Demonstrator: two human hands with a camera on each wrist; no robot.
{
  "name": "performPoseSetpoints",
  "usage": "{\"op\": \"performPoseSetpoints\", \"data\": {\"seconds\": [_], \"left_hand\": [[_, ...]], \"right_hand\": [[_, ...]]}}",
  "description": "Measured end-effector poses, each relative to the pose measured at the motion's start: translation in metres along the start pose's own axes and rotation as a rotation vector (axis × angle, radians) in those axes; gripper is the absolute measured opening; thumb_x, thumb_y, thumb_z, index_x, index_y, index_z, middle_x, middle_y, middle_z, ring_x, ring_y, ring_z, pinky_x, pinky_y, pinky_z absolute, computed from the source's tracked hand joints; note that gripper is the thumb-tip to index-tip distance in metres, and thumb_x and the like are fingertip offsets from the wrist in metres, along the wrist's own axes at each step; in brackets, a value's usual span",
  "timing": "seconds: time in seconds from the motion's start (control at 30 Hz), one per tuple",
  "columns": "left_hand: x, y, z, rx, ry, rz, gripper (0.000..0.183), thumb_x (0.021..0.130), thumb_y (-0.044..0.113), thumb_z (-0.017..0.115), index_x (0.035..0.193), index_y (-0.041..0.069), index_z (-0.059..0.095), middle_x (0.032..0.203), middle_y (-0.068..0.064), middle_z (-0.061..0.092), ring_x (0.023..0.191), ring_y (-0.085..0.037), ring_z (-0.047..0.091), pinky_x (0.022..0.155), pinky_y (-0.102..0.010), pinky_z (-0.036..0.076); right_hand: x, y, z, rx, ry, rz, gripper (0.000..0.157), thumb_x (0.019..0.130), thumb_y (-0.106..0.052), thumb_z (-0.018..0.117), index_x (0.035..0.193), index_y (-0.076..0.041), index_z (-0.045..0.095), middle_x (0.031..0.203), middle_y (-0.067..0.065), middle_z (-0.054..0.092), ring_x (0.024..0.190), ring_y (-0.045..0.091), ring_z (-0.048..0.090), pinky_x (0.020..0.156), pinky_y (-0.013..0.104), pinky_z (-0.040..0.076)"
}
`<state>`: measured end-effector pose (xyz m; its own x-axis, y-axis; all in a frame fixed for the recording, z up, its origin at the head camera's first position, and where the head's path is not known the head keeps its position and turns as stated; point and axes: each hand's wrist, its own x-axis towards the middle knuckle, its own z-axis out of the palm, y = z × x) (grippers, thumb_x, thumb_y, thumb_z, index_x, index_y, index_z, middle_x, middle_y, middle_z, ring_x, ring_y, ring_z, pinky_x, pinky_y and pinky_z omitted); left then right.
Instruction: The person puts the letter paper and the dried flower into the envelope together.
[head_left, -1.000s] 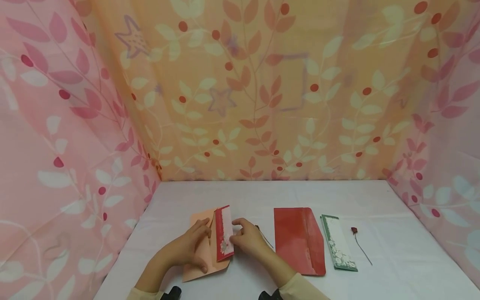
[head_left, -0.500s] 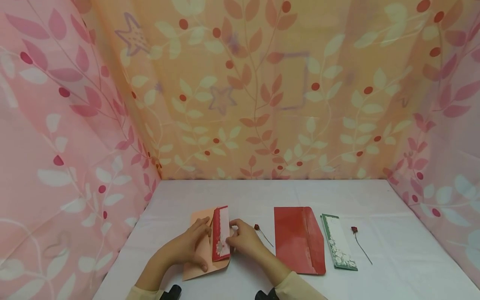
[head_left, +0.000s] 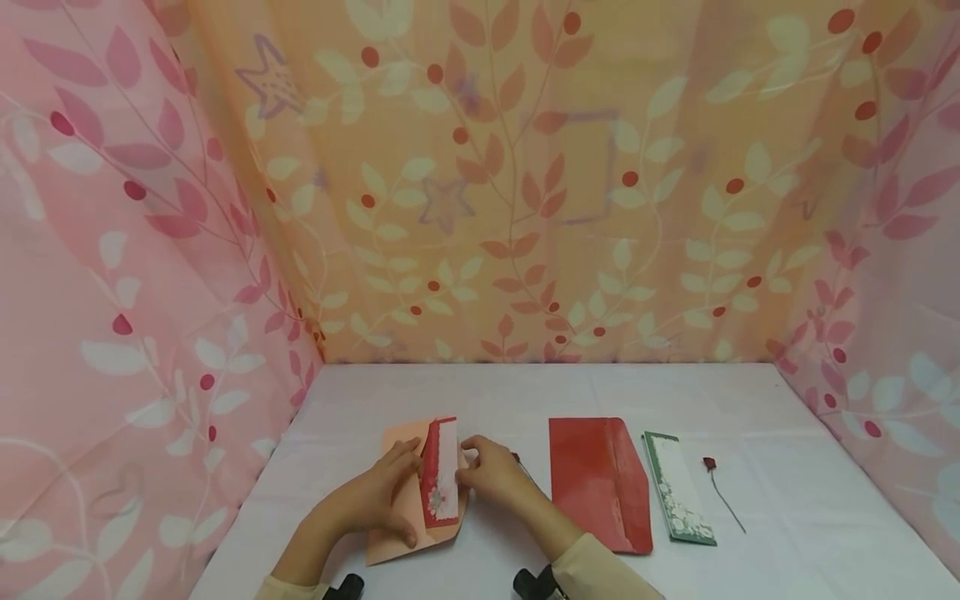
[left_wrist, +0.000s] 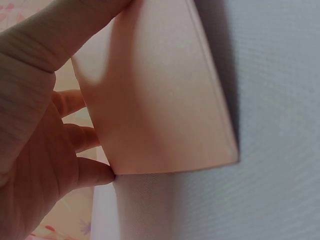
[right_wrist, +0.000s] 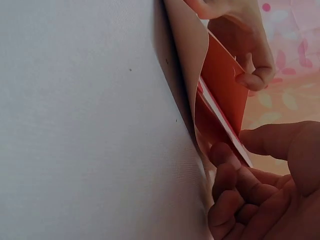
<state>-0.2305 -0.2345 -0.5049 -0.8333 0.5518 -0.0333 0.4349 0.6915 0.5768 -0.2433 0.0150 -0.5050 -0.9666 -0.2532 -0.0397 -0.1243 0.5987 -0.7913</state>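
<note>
My left hand (head_left: 369, 498) holds the peach envelope (head_left: 392, 550) along its left side, thumb in front and fingers behind in the left wrist view. In the right wrist view, left fingertips touch the upper edge of its gaping mouth. My right hand (head_left: 498, 482) pinches a red-and-white folded card (head_left: 445, 471) with a floral print by its right edge. The right wrist view shows the card (right_wrist: 222, 117) partly inside the envelope's mouth, between its two walls. How deep it reaches is hidden.
Right of my hands lie a red envelope (head_left: 588, 483), a green-bordered card (head_left: 678, 492) and a dried rose (head_left: 710, 465). Another dried rose (head_left: 517, 457) is partly covered by my right hand. Patterned curtains surround the white table (head_left: 525, 392).
My right hand and the red-and-white card have shifted slightly left, toward the peach envelope. The left hand stays in nearly the same place on the envelope.
</note>
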Motion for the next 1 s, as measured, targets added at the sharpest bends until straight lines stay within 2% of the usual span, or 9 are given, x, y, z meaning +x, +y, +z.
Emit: {"op": "performPoseSetpoints", "data": {"seconds": [0.23,0.37,0.5,0.63,0.8,1.0], "left_hand": [[-0.002,0.003,0.000,0.006,-0.005,-0.010,0.086,0.049,0.063,0.083,0.119,0.029,0.048,0.161,-0.005,0.018,0.147,-0.043,0.009,0.106,-0.064,0.029],[-0.002,0.002,0.001,0.016,-0.005,-0.002,0.090,0.048,0.064,0.083,0.123,0.028,0.048,0.161,-0.005,0.018,0.147,-0.042,0.009,0.107,-0.063,0.029],[-0.002,0.000,0.000,0.037,0.004,0.022,0.092,0.048,0.066,0.083,0.124,0.028,0.047,0.160,-0.006,0.018,0.147,-0.042,0.010,0.107,-0.062,0.030],[-0.002,-0.001,0.001,0.056,0.015,0.036,0.093,0.048,0.066,0.082,0.124,0.027,0.047,0.160,-0.007,0.019,0.146,-0.043,0.012,0.107,-0.062,0.031],[-0.003,0.000,-0.001,0.050,0.010,0.021,0.092,0.048,0.066,0.083,0.123,0.026,0.046,0.160,-0.007,0.019,0.146,-0.043,0.011,0.107,-0.062,0.030],[-0.002,0.000,0.000,0.063,0.018,0.034,0.093,0.048,0.066,0.082,0.124,0.025,0.047,0.160,-0.008,0.019,0.146,-0.044,0.012,0.107,-0.063,0.030]], "right_hand": [[0.012,0.007,0.004,0.057,0.025,-0.037,0.057,0.078,-0.020,0.075,0.130,-0.012,0.053,0.070,-0.006,0.063,0.058,0.009,0.057,0.050,0.028,0.046],[0.017,0.010,0.011,0.071,0.042,-0.069,0.055,0.077,-0.016,0.076,0.128,-0.013,0.055,0.068,-0.007,0.063,0.058,0.007,0.057,0.050,0.026,0.047],[0.019,0.011,0.015,0.063,0.059,-0.066,0.053,0.075,-0.015,0.076,0.125,-0.014,0.057,0.066,-0.008,0.062,0.056,0.006,0.057,0.049,0.025,0.046],[0.018,0.009,0.018,0.041,0.081,-0.065,0.054,0.074,-0.015,0.076,0.124,-0.013,0.058,0.063,-0.009,0.061,0.054,0.005,0.056,0.048,0.025,0.044],[0.018,0.005,0.021,0.017,0.090,-0.050,0.054,0.072,-0.015,0.077,0.123,-0.013,0.059,0.061,-0.009,0.060,0.052,0.005,0.055,0.048,0.025,0.043],[0.018,0.000,0.021,-0.096,0.124,-0.044,0.052,0.071,-0.021,0.079,0.120,-0.014,0.062,0.064,-0.010,0.057,0.060,0.007,0.052,0.055,0.026,0.041]]}}
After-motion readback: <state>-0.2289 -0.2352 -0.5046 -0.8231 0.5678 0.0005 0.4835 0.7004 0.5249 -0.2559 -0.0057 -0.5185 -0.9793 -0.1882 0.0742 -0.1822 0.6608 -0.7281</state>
